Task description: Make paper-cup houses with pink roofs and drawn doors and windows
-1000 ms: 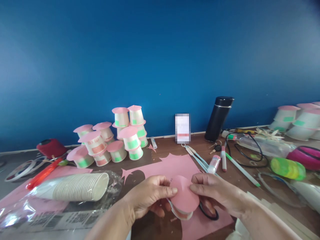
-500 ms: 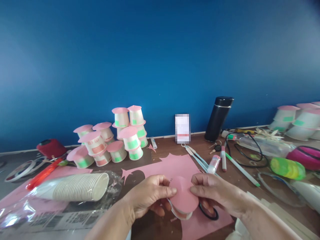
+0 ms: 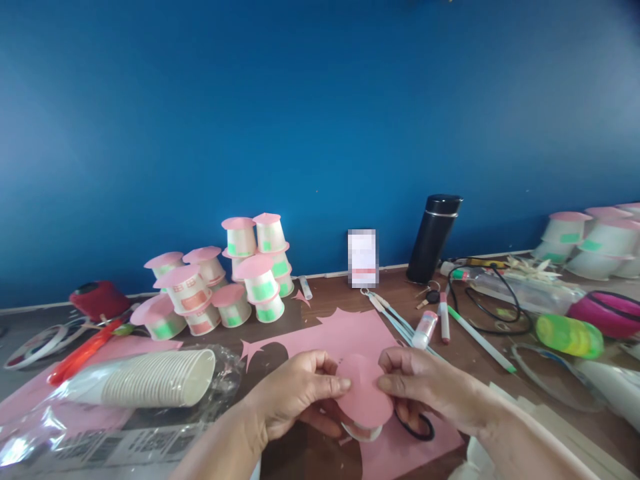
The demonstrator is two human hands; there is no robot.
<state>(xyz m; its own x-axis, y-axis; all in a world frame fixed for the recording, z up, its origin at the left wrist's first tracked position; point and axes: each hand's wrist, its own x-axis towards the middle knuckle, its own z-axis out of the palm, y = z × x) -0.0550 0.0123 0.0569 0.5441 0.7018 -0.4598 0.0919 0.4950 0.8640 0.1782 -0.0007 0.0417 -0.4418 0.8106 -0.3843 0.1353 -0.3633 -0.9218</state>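
A round pink paper disc (image 3: 363, 395) lies between my hands, slightly peaked in the middle. Under its near edge shows a white rim of what looks like a paper cup (image 3: 367, 432), mostly covered by the disc. My left hand (image 3: 305, 390) pinches the disc's left edge between thumb and fingers. On the opposite edge, my right hand (image 3: 420, 381) grips it the same way, its lower fingers curled beneath. A black loop (image 3: 424, 430), looking like a scissors handle, lies just below my right hand. Cut pink paper (image 3: 310, 340) spreads under both hands.
Pink-topped paper cups (image 3: 260, 293) stand stacked at the left rear; more cups (image 3: 600, 247) are at far right. Bagged white cups (image 3: 160, 378) lie front left. A black flask (image 3: 434, 239), glue bottle (image 3: 425, 330), markers (image 3: 483, 340) and a cable (image 3: 493, 327) occupy the right.
The disc tips slightly toward me between my fingers, and my left fingers stretch farther beneath it. Both hands keep their hold; the whole view shifts slightly.
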